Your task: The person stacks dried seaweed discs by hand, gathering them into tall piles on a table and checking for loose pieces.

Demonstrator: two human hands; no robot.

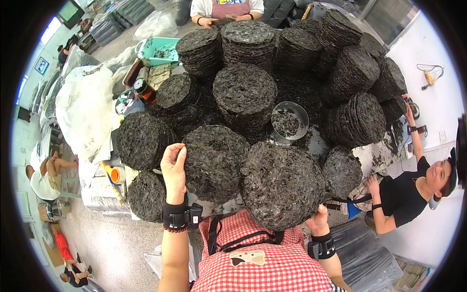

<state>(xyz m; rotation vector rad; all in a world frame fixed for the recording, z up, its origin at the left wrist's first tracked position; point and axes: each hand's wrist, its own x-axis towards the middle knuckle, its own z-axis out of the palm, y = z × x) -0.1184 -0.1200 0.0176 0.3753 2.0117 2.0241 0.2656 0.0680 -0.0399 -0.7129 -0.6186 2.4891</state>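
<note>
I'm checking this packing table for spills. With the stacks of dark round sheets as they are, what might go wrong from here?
The stack nearest the person sticks out past the table edge, steadied only by the right hand at its side; it may slide off. The left hand grips the rim of the next stack, so a tug might shed sheets. The metal bowl sits wedged between tall stacks that might lean onto it.

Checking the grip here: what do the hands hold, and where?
Left hand grips the left edge of a dark round stack. Right hand holds the nearest stack at its lower right edge.
</note>
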